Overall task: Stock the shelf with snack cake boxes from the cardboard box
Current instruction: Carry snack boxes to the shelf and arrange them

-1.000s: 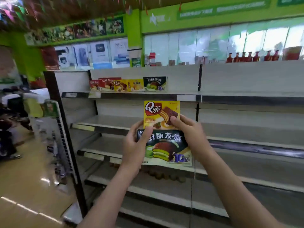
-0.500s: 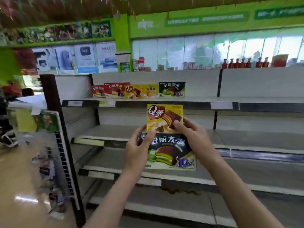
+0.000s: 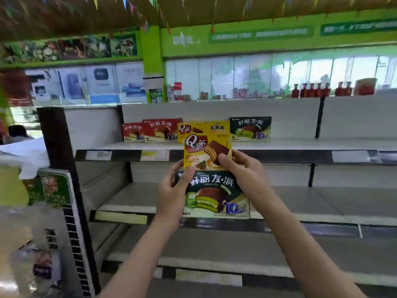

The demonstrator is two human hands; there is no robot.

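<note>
Yellow box (image 3: 207, 152) above dark-green box (image 3: 214, 195) — both upright, facing the shelf (image 3: 300, 145).

I see a grey shelf (image 3: 300, 145) carrying five boxes in a row: two red boxes (image 3: 150, 131), two yellow boxes (image 3: 204, 127), and a dark box (image 3: 250, 128) rightmost. They seem to touch, though blur hides it.

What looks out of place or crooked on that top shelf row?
Nothing is damaged or spilled. The top shelf holds a short, slightly uneven row: the second red box stands taller than the first red box, and the small yellow boxes sit lower than the dark green box.
</note>
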